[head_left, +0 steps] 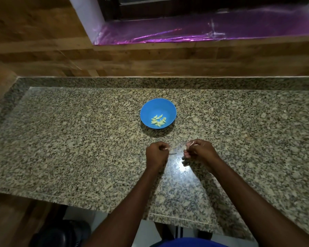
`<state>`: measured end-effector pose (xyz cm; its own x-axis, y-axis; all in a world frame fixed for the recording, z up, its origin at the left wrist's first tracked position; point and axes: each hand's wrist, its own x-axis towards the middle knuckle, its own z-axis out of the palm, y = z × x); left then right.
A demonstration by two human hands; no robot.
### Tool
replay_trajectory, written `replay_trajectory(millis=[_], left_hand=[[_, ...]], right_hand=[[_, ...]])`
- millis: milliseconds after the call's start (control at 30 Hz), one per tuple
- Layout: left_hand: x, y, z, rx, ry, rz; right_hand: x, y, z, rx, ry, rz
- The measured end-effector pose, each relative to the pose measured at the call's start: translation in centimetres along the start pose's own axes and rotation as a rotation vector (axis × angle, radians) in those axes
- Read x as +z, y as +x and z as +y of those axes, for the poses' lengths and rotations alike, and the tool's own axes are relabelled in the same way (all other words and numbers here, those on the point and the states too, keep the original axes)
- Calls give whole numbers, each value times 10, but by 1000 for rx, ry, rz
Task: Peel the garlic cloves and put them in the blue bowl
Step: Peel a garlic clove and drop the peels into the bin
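Note:
A blue bowl stands on the granite counter and holds several peeled garlic cloves at its bottom. Just in front of the bowl, my left hand has curled fingers that pinch a small pale piece, apparently garlic skin. My right hand is also curled, pinching a pale garlic piece at its fingertips. The two hands are a short gap apart above the counter. Whether either piece is clove or peel is too small to tell.
A raised granite ledge and a wooden wall run behind the counter, with a purple foil-covered sill above. A faint scrap of peel lies between the hands. The counter's front edge is near my body.

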<state>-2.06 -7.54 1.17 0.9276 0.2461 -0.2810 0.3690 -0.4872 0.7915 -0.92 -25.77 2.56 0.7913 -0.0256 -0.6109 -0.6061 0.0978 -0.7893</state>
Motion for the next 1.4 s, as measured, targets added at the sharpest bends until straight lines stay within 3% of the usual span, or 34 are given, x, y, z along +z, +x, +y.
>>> replay_trajectory(millis=[200,367,500,633,833,1233,1333,1400], left_hand=[[-8,9,-16,74,212,89],[0,-23,-19,263,385,205],[22,-55,-23,486,489,66],[31,-55,-26,616,615,-20],[40,-48,-41,545,674,-89],[41,-48,-43,548,696,-101],[41,-48,-40,549,720,-99],[41,-49,-40,550,737,-97]], right_hand=[[-5,-3,8,-87,-179,-3],[-11,9,15,-322,-787,78],[-8,18,15,-378,-1046,49],[2,30,14,-358,-1145,41],[-2,31,26,-383,-1165,49],[8,5,42,-703,-1404,81],[11,2,44,-695,-1403,39],[7,5,40,-594,-1345,41]])
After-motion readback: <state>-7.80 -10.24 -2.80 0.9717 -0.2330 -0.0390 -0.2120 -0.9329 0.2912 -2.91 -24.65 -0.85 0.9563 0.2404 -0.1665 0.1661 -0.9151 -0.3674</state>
